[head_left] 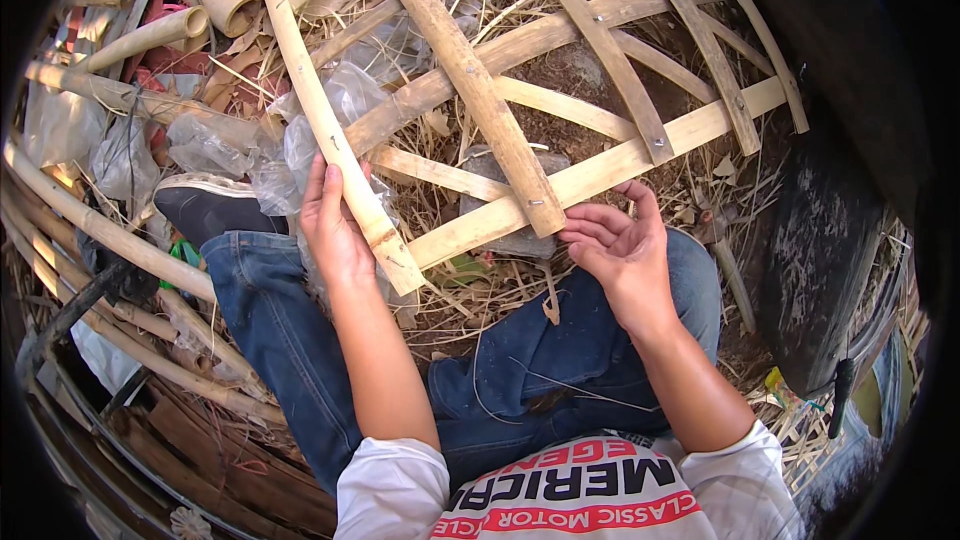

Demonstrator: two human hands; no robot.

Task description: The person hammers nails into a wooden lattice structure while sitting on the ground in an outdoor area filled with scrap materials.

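Your right hand [625, 252] is loosely spread, palm up, fingertips at the near edge of the pale cross slat [600, 172]; I cannot tell whether they press on it. Your left hand [338, 232] grips the leftmost slat [318, 130] above its near end. The cross slat slants away to your right, its left end near your left hand, its middle just beyond your right. Farther off, the bamboo lattice [420, 98] spreads over straw-strewn ground [545, 72].

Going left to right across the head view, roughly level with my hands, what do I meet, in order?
Dark shoe → left hand → lower end of the leftmost lattice strip → lower end of the next strip → right hand → black scuffed object.
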